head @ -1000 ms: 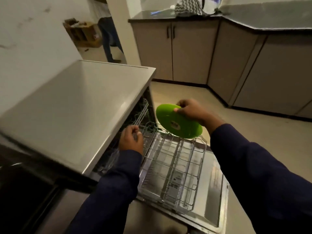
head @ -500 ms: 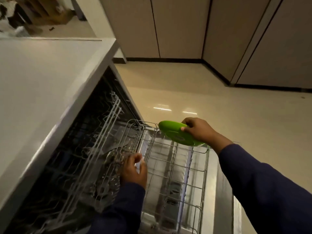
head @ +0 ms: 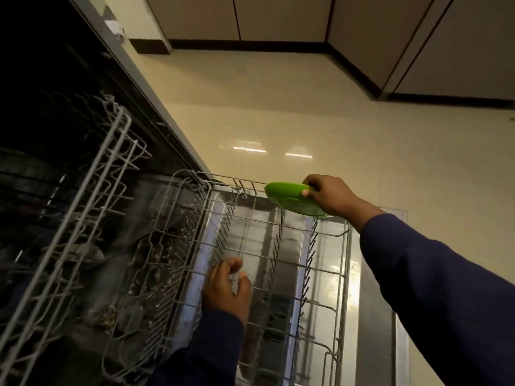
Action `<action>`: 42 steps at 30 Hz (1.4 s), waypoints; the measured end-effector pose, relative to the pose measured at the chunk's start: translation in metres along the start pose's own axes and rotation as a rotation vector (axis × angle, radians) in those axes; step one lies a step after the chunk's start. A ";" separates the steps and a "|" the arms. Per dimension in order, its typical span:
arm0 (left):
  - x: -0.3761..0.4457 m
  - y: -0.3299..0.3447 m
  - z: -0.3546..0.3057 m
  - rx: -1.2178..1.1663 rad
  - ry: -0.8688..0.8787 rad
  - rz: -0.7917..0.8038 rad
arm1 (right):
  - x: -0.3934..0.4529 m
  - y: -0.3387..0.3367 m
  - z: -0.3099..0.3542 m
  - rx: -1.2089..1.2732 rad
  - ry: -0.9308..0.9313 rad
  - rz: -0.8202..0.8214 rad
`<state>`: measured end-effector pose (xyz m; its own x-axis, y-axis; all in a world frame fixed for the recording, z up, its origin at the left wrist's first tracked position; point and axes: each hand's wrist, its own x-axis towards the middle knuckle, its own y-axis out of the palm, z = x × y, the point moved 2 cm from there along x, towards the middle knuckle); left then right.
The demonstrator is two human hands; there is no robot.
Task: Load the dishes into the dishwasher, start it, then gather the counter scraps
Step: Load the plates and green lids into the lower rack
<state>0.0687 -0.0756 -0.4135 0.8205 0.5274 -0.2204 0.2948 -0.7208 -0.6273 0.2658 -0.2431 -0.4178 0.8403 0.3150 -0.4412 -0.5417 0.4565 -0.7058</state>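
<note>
Plate: green plate (head: 289,197), near flat, over lower rack (head: 344,238) far right corner.
Right hand (head: 330,197): pinches its rim.
Left hand (head: 227,288): loosely curled over tines, empty.

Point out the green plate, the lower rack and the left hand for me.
green plate (head: 289,196): head view, on its underside.
lower rack (head: 345,246): head view, on its far right rim wire.
left hand (head: 226,291): head view, on the back of the hand.

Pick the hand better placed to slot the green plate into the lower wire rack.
Right. The right hand already grips the round green plastic plate at the far end of the pulled-out grey wire rack. The left hand holds nothing, low among the rack's tines.
</note>
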 end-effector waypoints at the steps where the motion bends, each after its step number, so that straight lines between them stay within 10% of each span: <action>1: 0.001 0.002 0.002 0.004 -0.007 0.010 | 0.003 0.003 -0.003 0.002 0.000 0.000; 42: 0.023 0.021 0.039 0.077 -0.101 0.159 | 0.073 0.017 -0.030 -0.034 0.079 0.075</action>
<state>0.0747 -0.0608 -0.4610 0.7991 0.4551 -0.3928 0.1239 -0.7641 -0.6331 0.3186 -0.2377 -0.4784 0.7972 0.2797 -0.5350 -0.6032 0.4051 -0.6870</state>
